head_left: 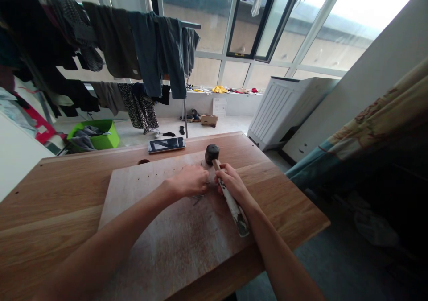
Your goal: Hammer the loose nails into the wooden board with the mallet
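My right hand [230, 183] is wrapped round the upper handle of a rubber mallet [232, 205]. Its black head points away from me over the far right part of a pale wooden board [160, 243], and the worn handle runs back towards my forearm. Just left of the mallet, my left hand [190, 180] is closed low over the board, with its fingertips pressed together; what they pinch is too small to make out. Several loose nails [198, 197] lie on the board beside that hand. A row of small dark dots [148, 176] runs along the board's far edge.
The board lies on a wooden table [287, 203]. A phone [166, 145] and a small round brown thing [143, 161] are near the table's far edge. Beyond stand a loaded clothes rack [143, 51], a green tub [110, 134] and a white ribbed cabinet [277, 109]. A curtain [364, 122] hangs right.
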Tool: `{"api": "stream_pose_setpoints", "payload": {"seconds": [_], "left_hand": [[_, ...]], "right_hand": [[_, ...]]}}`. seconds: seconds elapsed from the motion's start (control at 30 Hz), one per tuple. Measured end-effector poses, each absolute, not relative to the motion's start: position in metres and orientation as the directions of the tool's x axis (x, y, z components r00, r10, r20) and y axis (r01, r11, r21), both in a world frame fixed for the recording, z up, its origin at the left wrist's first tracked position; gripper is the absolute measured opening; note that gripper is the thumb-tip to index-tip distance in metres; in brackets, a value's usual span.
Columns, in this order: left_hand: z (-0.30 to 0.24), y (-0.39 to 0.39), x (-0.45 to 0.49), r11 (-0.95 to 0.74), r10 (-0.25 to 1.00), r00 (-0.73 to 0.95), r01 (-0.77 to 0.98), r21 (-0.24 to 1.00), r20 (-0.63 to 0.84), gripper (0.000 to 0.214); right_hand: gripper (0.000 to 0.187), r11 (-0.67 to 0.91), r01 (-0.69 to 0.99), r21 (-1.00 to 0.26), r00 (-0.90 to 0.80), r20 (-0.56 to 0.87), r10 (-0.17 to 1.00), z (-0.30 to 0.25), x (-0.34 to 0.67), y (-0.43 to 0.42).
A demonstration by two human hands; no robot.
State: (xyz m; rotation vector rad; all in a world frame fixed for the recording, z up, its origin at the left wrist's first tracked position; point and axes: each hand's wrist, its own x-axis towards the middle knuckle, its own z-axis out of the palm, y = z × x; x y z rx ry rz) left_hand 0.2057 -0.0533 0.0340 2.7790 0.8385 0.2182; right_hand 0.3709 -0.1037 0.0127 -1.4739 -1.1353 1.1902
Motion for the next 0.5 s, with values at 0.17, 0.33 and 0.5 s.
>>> {"api": "stream_pose_setpoints", "payload": {"seconds": [0.17,0.33,0.5], "left_hand": [[0.045,-0.041,0.183,-0.808,0.554,0.81,0.466,0.361,0.192,0.015],[0.03,-0.01,0.156,-0.605,0.724,0.636,0.4,0.689,0.267,0.007],[0.002,0.006,0.152,-0.485,0.825,0.471,0.307,0.819,0.312,0.028]], "right_hand": [[0.025,-0.166,0.109,-0.98,0.112,-0.154,0.982,0.014,0.37,-0.104],[0.025,-0.176,0.141,-0.974,0.119,-0.16,0.98,0.017,0.369,-0.105],[0.027,-0.177,0.153,-0.972,0.138,-0.156,0.978,0.016,0.37,-0.105]]}}
